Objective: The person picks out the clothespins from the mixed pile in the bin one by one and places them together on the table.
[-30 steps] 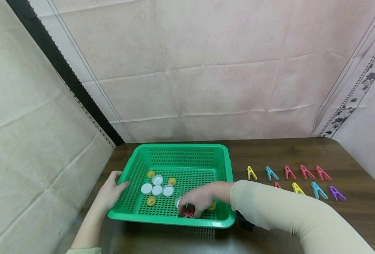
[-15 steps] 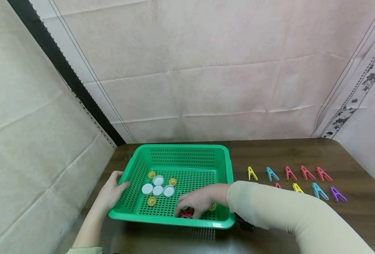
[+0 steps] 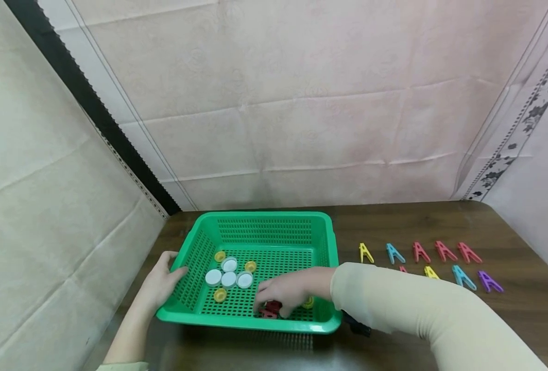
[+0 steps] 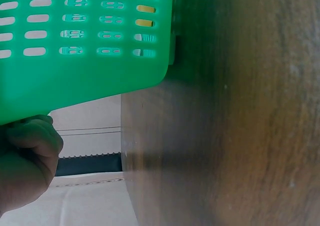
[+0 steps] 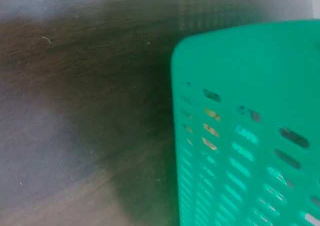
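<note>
A green plastic basket (image 3: 329, 242) stands on the table with white bottle caps (image 3: 244, 280) and yellow bottle caps (image 3: 220, 294) lying in it. My left hand (image 3: 160, 283) grips its left rim, thumb over the edge; the left wrist view shows the same hand (image 4: 32, 156) curled at the rim. Inside the basket, near the front right, my right hand (image 3: 284, 292) holds a red plastic clothespin (image 3: 270, 310) low over the bottom, its fingers bent down around it. Fingers partly hide the clothespin, so I cannot tell whether there is more than one. One yellow cap (image 3: 308, 303) lies beside my right wrist.
To the right, two rows of clothespins lie on the brown table (image 3: 394, 219), among them a yellow clothespin (image 3: 365, 252), a blue clothespin (image 3: 464, 277) and a purple clothespin (image 3: 490, 282). My right sleeve covers part of the front row. Pale cloth (image 3: 302, 129) hangs behind.
My right hand has shifted slightly left with the red clothespin, and a white cap seen by its fingertips a second ago is hidden. My left hand stays on the rim.
</note>
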The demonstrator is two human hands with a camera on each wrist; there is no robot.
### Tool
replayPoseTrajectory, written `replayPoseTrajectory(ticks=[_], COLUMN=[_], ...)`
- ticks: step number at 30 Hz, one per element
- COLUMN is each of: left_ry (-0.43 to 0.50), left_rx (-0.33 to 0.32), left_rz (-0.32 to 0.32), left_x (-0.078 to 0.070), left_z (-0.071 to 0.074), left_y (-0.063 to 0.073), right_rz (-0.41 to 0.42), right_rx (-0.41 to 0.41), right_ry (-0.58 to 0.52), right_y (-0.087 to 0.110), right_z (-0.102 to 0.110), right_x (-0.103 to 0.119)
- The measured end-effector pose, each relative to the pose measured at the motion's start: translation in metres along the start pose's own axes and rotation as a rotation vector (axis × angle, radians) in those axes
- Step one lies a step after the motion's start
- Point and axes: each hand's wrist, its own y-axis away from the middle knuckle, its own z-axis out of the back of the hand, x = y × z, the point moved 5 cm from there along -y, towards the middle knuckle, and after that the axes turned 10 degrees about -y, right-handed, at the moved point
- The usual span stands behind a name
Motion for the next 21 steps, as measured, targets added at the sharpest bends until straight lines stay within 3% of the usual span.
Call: replayPoseTrajectory(ticks=[13, 21], left_ry=[0.021, 0.009], left_rx=[0.013, 0.014], left_rz=[-0.009, -0.014], left_x=[-0.003, -0.002], left_z=[0.0, 0.0], left_y=[0.002, 0.003], right_rz=[0.066, 0.083], right_rx=[-0.059, -0.222], right_ry=[0.034, -0.04], right_y=[0.033, 0.067], right_z=[0.031, 0.041], right_x=[0.019, 0.014])
